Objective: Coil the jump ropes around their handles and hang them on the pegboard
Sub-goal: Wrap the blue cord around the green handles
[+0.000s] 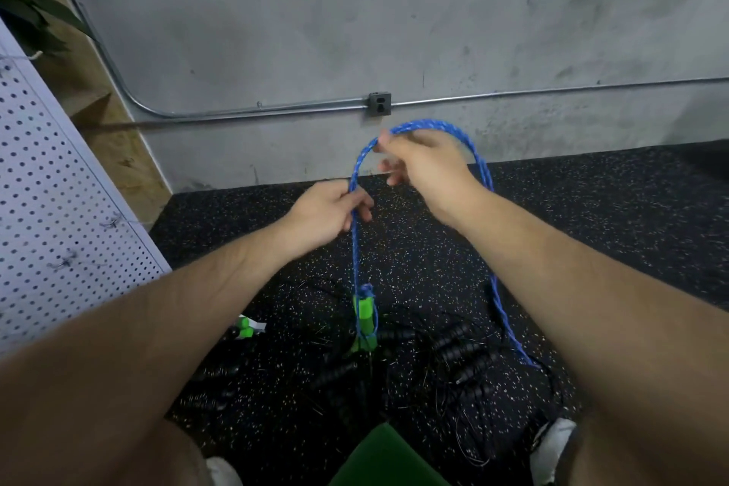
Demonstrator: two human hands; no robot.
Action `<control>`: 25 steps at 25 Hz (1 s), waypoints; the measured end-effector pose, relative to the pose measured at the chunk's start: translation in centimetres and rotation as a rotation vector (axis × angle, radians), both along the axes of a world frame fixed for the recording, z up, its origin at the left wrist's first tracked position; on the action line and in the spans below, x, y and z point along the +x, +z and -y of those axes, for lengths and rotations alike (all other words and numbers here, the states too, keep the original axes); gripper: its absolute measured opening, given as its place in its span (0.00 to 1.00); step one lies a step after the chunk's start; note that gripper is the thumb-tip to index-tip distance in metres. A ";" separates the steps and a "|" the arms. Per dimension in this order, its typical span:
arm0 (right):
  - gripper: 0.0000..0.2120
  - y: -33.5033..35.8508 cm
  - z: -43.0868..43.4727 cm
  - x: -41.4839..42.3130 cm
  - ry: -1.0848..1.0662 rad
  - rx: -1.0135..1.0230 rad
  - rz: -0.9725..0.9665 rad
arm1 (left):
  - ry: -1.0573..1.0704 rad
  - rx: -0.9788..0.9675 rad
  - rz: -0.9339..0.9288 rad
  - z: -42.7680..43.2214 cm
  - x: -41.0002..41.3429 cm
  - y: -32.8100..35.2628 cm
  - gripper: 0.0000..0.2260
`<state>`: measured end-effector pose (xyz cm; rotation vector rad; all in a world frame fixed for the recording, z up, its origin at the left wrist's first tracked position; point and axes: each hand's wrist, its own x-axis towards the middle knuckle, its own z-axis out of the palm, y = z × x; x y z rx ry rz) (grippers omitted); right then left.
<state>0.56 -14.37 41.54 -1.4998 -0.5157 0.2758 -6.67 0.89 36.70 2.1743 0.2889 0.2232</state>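
braided blue rope (pixel 483 166), speckled rubber floor (pixel 591 217)

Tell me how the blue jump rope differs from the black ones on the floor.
The blue rope is lifted in an arch, held by the left hand and right hand; the black ropes lie tangled on the floor. The blue rope is thick and braided with green handles; the black ropes have thin cords and dark ribbed handles. Neither hangs on the pegboard yet.
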 end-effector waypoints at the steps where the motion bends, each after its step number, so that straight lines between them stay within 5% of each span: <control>1: 0.05 -1.2 0.1 0.1 0.075 -0.128 0.011 | 0.023 -0.037 0.068 0.0 0.1 0.8 0.12; 5: 0.12 -5.1 -0.4 -1.3 0.320 -0.584 0.134 | -0.035 -0.305 0.251 0.7 0.6 3.2 0.12; 13: 0.15 -2.6 -1.2 -1.0 -0.074 -0.503 0.447 | -0.028 -0.257 0.241 0.2 0.7 2.8 0.07; 19: 0.14 0.6 -0.3 -0.2 -0.141 -0.227 0.280 | -0.225 -0.039 -0.072 0.2 -0.3 0.4 0.05; 25: 0.08 0.0 1.3 0.3 -0.031 -0.193 0.248 | -0.043 -0.070 0.140 1.3 0.7 1.9 0.08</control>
